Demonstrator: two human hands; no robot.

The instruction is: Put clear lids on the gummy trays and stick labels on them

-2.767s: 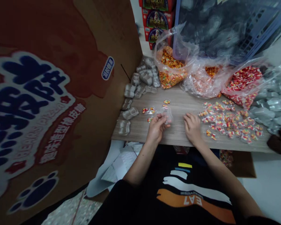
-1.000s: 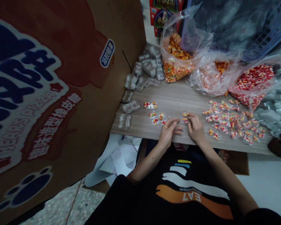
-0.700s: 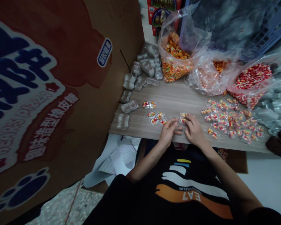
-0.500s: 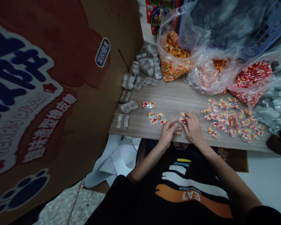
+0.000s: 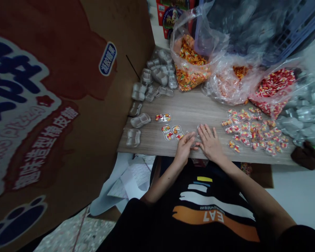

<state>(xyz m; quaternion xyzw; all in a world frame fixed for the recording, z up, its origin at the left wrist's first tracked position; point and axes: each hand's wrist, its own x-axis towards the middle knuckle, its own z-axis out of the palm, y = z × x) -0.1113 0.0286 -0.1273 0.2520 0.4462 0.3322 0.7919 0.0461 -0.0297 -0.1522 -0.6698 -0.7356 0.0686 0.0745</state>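
Observation:
My left hand [image 5: 183, 147] is closed, thumb and fingers pinching a small clear plastic shell [image 5: 195, 137] close above the table's front edge. Flat beside it lies my right hand [image 5: 209, 142], fingers stretched out over another clear shell whose rim [image 5: 198, 127] peeks out at the fingertips; the rest is covered. Left of my hands are three clear shells filled with colourful gummy candies: one [image 5: 177, 132] close to my left hand, one tilted beside it [image 5: 167, 132], and one lying crosswise [image 5: 163, 117] behind them.
Empty clear shells [image 5: 159, 75] are heaped at the back left, with several along the left edge. Bags of orange candy [image 5: 191, 66] and red-white candy [image 5: 275, 87] stand behind. Many filled shells [image 5: 254, 131] cover the right side. A big carton [image 5: 94, 115] walls off the left.
My right hand has gone from curled fingers at the filled shell to lying flat over it, hiding its candies. My left hand keeps its pinch. The view has shifted slightly.

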